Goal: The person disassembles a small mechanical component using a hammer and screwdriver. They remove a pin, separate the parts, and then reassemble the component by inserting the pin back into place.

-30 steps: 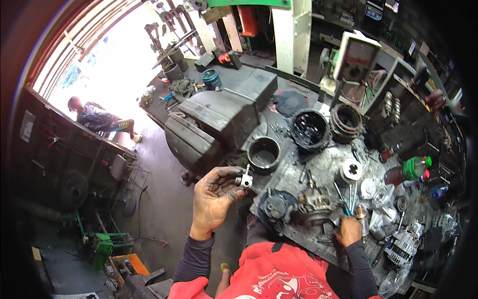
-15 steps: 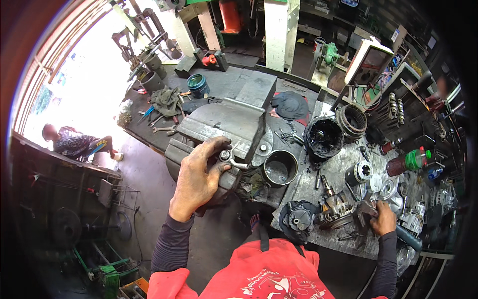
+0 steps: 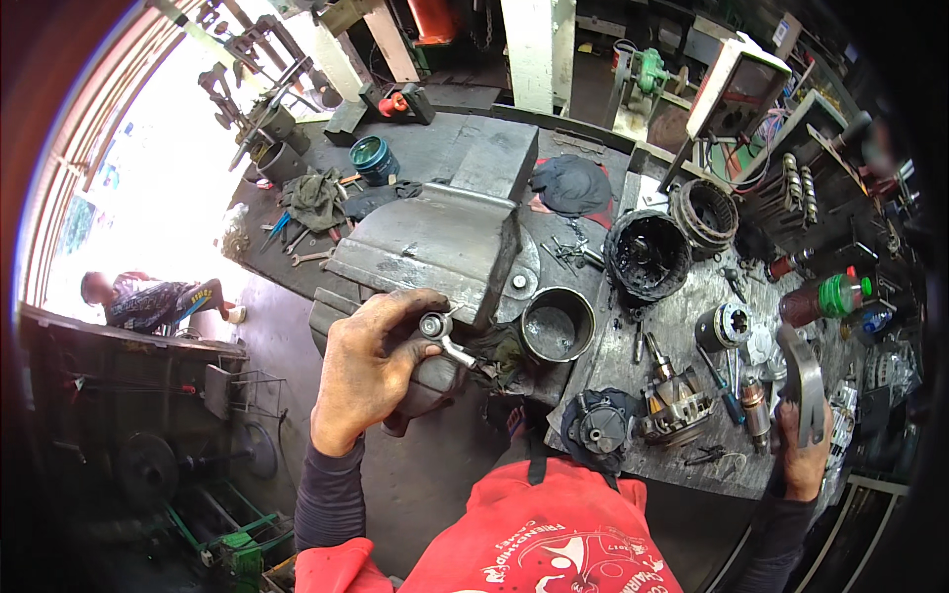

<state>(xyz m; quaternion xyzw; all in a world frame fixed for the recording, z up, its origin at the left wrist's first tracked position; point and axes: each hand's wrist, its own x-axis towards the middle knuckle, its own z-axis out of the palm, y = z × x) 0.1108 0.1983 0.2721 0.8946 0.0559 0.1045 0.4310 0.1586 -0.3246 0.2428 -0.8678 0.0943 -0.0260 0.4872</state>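
My left hand [image 3: 361,366] is closed in front of the vise [image 3: 425,242]. Thumb and fingers pinch a small shiny metal part [image 3: 435,325] with a round ring end and a short stem pointing down to the right. At the bench's right edge, my right hand [image 3: 806,450] grips a hammer [image 3: 803,381]; its long dark grey head stands above the fist and its handle is hidden. Close to that hand lie a copper-wound armature [image 3: 755,410] and a screwdriver [image 3: 730,397]. A rotor with a shaft [image 3: 672,400] sits further left, beside a round metal housing [image 3: 603,423].
An empty metal cylinder [image 3: 557,331] stands right of the vise. Behind it are a grease-blackened tub [image 3: 647,259] and a stator ring [image 3: 706,215]. A bottle with a green wrap [image 3: 828,296] leans at the right. A person [image 3: 158,296] sits at far left.
My right hand has lifted the hammer off the bench and moved right, uncovering the armature and screwdriver. My left hand has shifted slightly left and down, still pinching the metal part.
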